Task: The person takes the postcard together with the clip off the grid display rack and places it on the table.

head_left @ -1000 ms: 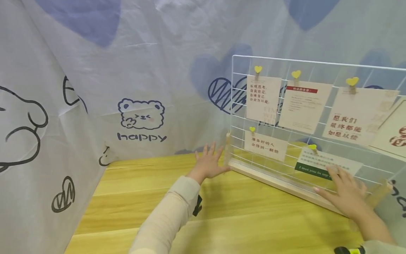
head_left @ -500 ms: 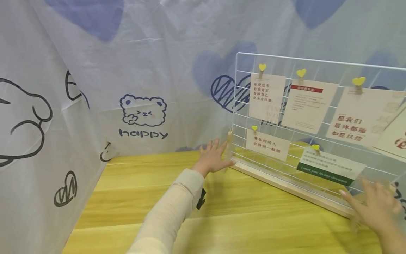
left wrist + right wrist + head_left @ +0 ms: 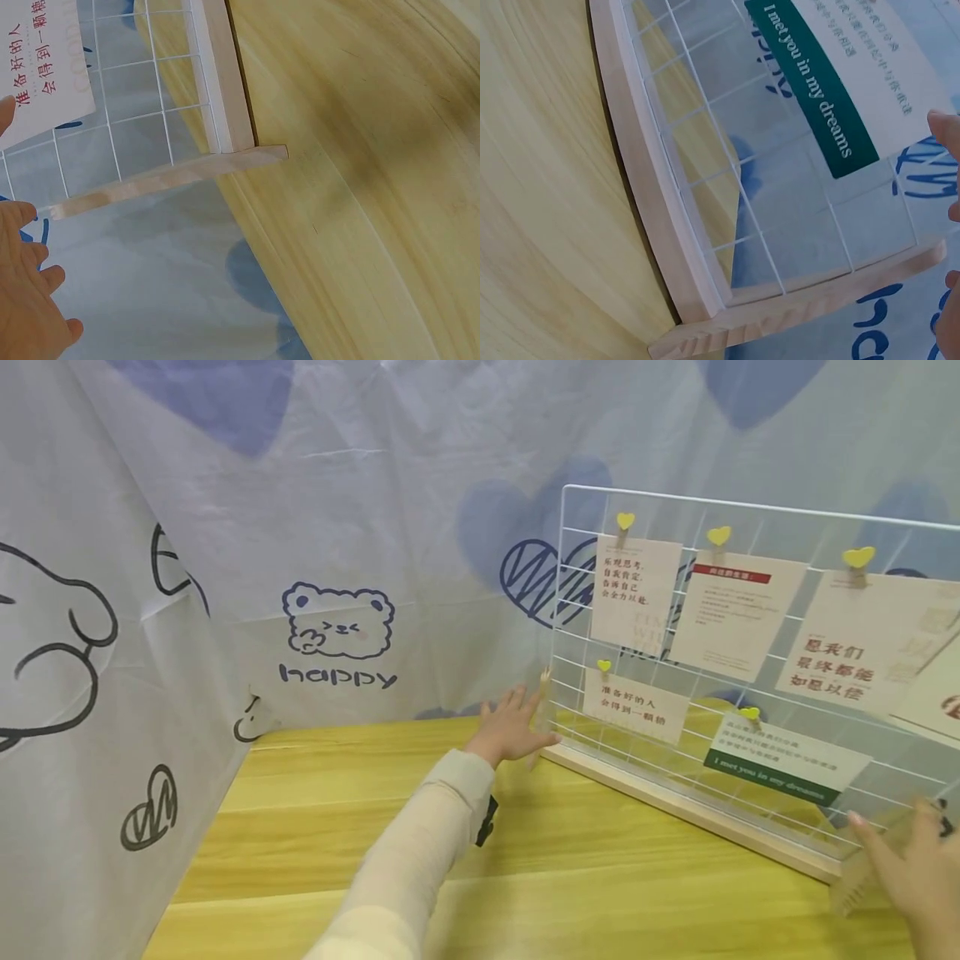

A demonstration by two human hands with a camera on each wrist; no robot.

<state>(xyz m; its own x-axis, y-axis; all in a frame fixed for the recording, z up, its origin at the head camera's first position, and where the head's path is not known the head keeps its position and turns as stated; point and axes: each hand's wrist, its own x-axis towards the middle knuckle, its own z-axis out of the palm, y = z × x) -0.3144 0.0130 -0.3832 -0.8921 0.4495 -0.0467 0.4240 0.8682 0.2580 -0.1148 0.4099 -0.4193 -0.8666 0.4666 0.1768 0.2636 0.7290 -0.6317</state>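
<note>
A white wire grid panel stands in a pale wooden base with wooden end posts. Several printed cards hang on it from yellow heart-shaped clips; one card carries a green band. My left hand, fingers spread, is at the left end post; whether it touches the wood cannot be told. At the right end, my right hand is beside the other post, thumb and fingers apart. Neither hand holds anything. The frame's edge cuts off part of the right hand.
The stand rests on a yellow wood-grain table near its back edge. Behind and to the left hangs a pale cloth printed with hearts, a bear and lettering. A dark strap piece shows at the left wrist.
My right hand has moved right, from in front of the green-banded card to the right end post, uncovering the card. My left hand shifts slightly right, still spread. The head view turns slightly.
</note>
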